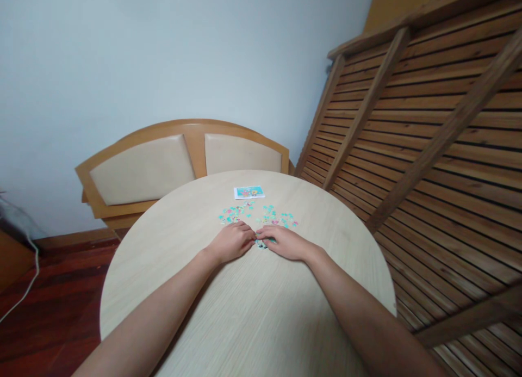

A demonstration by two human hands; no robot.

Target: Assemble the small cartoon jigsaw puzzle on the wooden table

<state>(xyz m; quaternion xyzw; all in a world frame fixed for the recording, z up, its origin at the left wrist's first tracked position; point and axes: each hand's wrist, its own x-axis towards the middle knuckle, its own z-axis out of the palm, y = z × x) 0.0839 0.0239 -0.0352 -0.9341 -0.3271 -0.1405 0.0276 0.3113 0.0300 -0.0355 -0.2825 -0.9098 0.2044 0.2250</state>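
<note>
My left hand (235, 241) and my right hand (283, 242) meet fingertip to fingertip over the table, both with bent, closed fingers. Between them lies a small cluster of joined-looking jigsaw puzzle pieces (261, 245), teal with dark spots, partly covered by my fingers. Each hand's fingertips pinch at a piece on the edge of this cluster; the exact piece is mostly hidden. Just beyond my left hand are loose teal, pink and yellow puzzle pieces (230, 214). Another loose group of puzzle pieces (279, 216) lies beyond my right hand. Farther back rests a picture card (249, 192) showing cartoon figures on teal.
The round, pale wooden table (228, 322) fills the middle. Behind it, a padded headboard (142, 167) leans against the wall (183, 50). A slatted wooden frame (428, 127) slants along the right side. A white cable (37, 257) hangs at the left above the dark red floor (73, 290).
</note>
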